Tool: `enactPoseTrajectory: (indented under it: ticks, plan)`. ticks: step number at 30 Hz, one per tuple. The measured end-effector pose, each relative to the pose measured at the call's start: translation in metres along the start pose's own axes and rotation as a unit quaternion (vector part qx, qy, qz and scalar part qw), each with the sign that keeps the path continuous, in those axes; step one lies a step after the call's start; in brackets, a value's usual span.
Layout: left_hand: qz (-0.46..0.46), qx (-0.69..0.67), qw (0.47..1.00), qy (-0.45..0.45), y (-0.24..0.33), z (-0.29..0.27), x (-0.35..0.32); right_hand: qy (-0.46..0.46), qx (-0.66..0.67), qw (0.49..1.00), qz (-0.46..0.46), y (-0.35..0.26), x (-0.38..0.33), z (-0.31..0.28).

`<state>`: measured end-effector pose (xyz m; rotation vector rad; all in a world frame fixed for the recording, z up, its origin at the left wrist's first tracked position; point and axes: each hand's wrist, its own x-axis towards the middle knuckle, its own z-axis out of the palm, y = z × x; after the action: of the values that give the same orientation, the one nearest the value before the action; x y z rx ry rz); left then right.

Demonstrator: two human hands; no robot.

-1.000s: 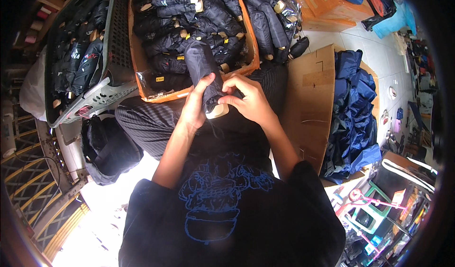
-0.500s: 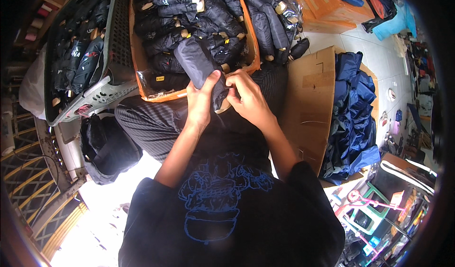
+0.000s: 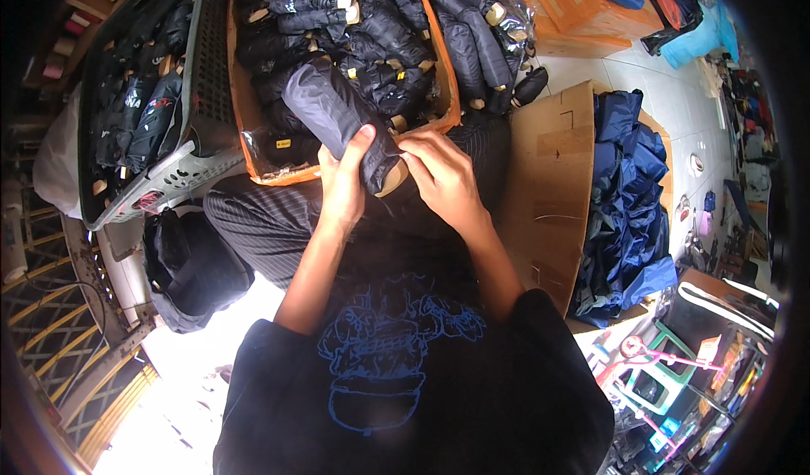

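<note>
While your left hand (image 3: 344, 190) wraps its fingers around the folded dark grey fabric-sleeved umbrella (image 3: 337, 119) at its lower third, your right hand (image 3: 440, 175) pinches at the sleeve's edge just beside the pale tan rounded handle end (image 3: 393, 180), so the whole grip sits low on the piece. That looks risky to me: most of the umbrella's length hangs unsupported past your left thumb, and if the pinch tugs the slippery cover while the left hand loosens, the sleeve could slide off or the umbrella could tip forward into the orange cardboard box (image 3: 448, 95) packed with similar dark folded umbrellas. It sits over your lap, in front of your chest, its far end overlapping the near wall of that box. Its long axis runs from about four o'clock to ten o'clock, handle end pointing toward four o'clock and back at you, the covered tip toward ten o'clock. At nine o'clock a grey slatted plastic crate (image 3: 207, 70) holds more umbrellas; at three o'clock a brown cardboard carton (image 3: 548, 188) holds navy blue fabric (image 3: 629, 197).
</note>
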<state>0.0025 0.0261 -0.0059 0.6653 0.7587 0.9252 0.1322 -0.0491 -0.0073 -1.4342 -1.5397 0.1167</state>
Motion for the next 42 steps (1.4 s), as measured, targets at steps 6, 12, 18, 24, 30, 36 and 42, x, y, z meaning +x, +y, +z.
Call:
enactPoseTrajectory:
  ticks: [6,12,18,24,30,36,42]
  plan:
    - [0.017,-0.004,1.000,-0.008,-0.004,-0.005,0.005,0.007,0.054,0.996,0.070,-0.018,-0.002,-0.007]
    - [0.018,0.017,0.992,-0.127,0.004,0.005,0.004,0.037,0.096,0.992,0.072,-0.007,-0.013,0.000]
    - [-0.006,0.047,0.982,-0.183,-0.003,0.013,0.019,0.037,0.449,0.831,0.327,-0.007,-0.037,0.007]
    - [-0.053,0.233,0.942,-0.235,-0.030,0.028,0.027,0.132,0.428,0.823,0.350,0.046,-0.051,-0.011]
    - [0.002,0.343,0.916,-0.206,-0.034,-0.017,0.015,0.395,0.295,0.775,0.396,0.155,-0.026,-0.041]
    - [0.189,0.640,0.689,-0.283,-0.062,-0.075,-0.027,0.454,0.375,0.665,0.459,0.233,-0.040,-0.051]
    - [0.209,0.689,0.647,-0.253,-0.064,-0.109,-0.036,0.465,0.334,0.649,0.501,0.232,-0.041,-0.042]
